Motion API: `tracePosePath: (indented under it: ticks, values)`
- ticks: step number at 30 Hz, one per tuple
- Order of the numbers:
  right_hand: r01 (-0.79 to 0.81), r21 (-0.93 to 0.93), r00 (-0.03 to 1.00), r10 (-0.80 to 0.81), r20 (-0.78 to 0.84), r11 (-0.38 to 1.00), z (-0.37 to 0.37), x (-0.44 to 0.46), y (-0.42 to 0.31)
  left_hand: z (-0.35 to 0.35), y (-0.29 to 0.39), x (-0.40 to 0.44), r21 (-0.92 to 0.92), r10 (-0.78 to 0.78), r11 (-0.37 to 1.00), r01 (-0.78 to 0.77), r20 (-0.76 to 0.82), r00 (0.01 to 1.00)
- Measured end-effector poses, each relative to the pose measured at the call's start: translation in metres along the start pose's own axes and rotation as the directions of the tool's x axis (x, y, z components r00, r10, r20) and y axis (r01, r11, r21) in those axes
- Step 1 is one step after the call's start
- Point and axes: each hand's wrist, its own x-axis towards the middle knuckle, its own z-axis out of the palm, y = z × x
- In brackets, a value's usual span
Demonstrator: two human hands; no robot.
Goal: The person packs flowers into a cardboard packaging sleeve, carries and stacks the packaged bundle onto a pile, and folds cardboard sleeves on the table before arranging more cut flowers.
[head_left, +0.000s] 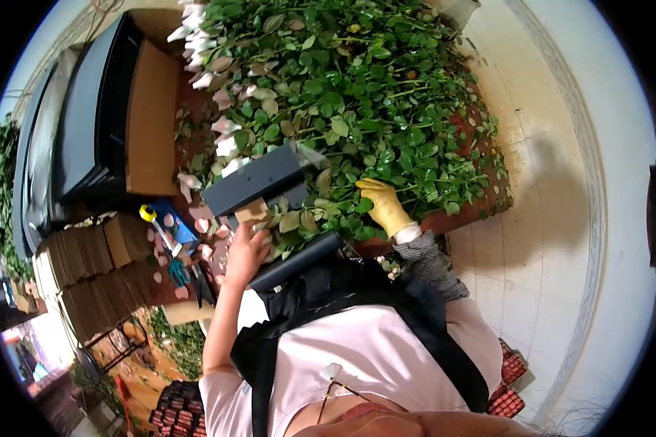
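My left hand (246, 253), bare, has its fingers bent at the edge of a small piece of brown cardboard (251, 211), and seems to grip it. Leafy rose stems (310, 217) lie just right of it, between a dark grey folded sheet (251, 180) and a black roll-shaped edge (299, 262) close to my body. My right hand (386, 206), in a yellow glove, is closed around the lower part of these stems; its fingertips are partly hidden by leaves. Beyond both hands lies a large heap of roses (357, 95), with pale wrapped heads (226, 135) at its left.
Left of the heap stand large dark sheets (87, 109) and a brown board (151, 120). Stacked cardboard (87, 269) is nearer. A blue tray (181, 224), a yellow-topped tool (149, 213), teal-handled scissors (178, 274) and loose petals lie on the red table (488, 207).
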Motion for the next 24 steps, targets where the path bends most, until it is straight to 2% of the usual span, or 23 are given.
tracePosePath:
  ticks: [1, 2, 3, 4, 5, 7, 9, 10, 11, 12, 13, 15, 17, 18, 19, 21, 23, 24]
  values:
    - [-0.041, 0.075, 0.984, 0.027, 0.177, 0.996, -0.016, 0.009, 0.004, 0.0, 0.004, 0.0, -0.068, -0.012, 0.998, 0.008, -0.056, 0.998]
    - [-0.235, 0.188, 0.884, 0.129, 0.45, 0.954, -0.051, 0.033, -0.016, 0.0, 0.008, -0.001, -0.11, -0.085, 0.991, 0.076, -0.085, 0.993]
    - [-0.443, 0.239, 0.702, 0.168, 0.693, 0.864, -0.082, 0.058, -0.029, 0.003, 0.009, -0.003, -0.178, -0.15, 0.976, 0.128, -0.113, 0.982]
    - [-0.415, 0.252, 0.662, 0.1, 0.743, 0.874, -0.088, 0.07, -0.017, 0.005, 0.005, -0.004, -0.194, -0.124, 0.976, 0.095, -0.141, 0.982]
    - [-0.428, 0.255, 0.694, 0.135, 0.707, 0.867, -0.103, 0.088, -0.034, 0.008, 0.002, -0.005, -0.209, -0.102, 0.976, 0.065, -0.171, 0.98]
    - [-0.226, 0.235, 0.888, 0.101, 0.448, 0.945, -0.101, 0.122, -0.046, 0.014, -0.002, -0.006, -0.215, -0.128, 0.973, 0.086, -0.191, 0.973]
    - [-0.086, 0.17, 0.98, 0.052, 0.193, 0.982, -0.067, 0.154, -0.039, 0.022, -0.011, -0.008, -0.274, -0.111, 0.96, 0.057, -0.186, 0.976]
    - [-0.008, -0.037, 0.994, 0.012, 0.108, 0.999, -0.045, 0.168, -0.024, 0.021, -0.011, -0.007, -0.183, -0.071, 0.983, 0.033, -0.203, 0.977]
    - [0.049, -0.248, 0.999, -0.042, 0.031, 0.968, -0.019, 0.177, -0.005, 0.02, -0.01, -0.007, -0.177, -0.065, 0.984, 0.029, -0.203, 0.977]
    - [0.037, -0.468, 0.998, -0.055, -0.026, 0.883, 0.004, 0.18, 0.012, 0.019, -0.009, -0.007, -0.192, -0.095, 0.98, 0.061, -0.175, 0.98]
    - [-0.08, -0.576, 0.995, 0.097, -0.002, 0.813, 0.035, 0.185, 0.03, 0.017, -0.008, -0.006, -0.205, -0.123, 0.975, 0.091, -0.15, 0.981]
    - [-0.099, -0.636, 0.965, 0.23, 0.126, 0.765, 0.03, 0.198, 0.018, 0.014, -0.004, -0.005, -0.122, -0.031, 0.993, 0.006, -0.199, 0.979]
    - [-0.089, -0.605, 0.985, 0.161, 0.065, 0.791, 0.019, 0.212, 0.008, 0.017, -0.008, -0.006, -0.143, -0.017, 0.99, -0.016, -0.222, 0.975]
    - [-0.038, -0.527, 0.994, -0.024, -0.111, 0.849, 0.008, 0.212, 0.0, 0.014, -0.003, -0.008, -0.16, -0.058, 0.987, 0.025, -0.203, 0.977]
    - [0.006, -0.498, 0.937, -0.179, -0.3, 0.867, -0.013, 0.213, -0.023, 0.011, 0.003, -0.006, -0.18, -0.097, 0.982, 0.062, -0.189, 0.977]
    - [0.052, -0.561, 0.897, -0.285, -0.337, 0.826, -0.051, 0.215, -0.052, 0.014, 0.0, -0.006, -0.198, -0.083, 0.979, 0.039, -0.217, 0.973]
    - [0.016, -0.422, 0.947, -0.15, -0.286, 0.907, -0.039, 0.217, -0.022, 0.015, -0.002, -0.005, -0.195, -0.069, 0.98, 0.026, -0.215, 0.974]
    - [-0.057, -0.415, 0.989, -0.005, -0.148, 0.908, -0.039, 0.214, -0.021, 0.013, -0.001, -0.006, -0.19, -0.062, 0.982, 0.02, -0.215, 0.975]
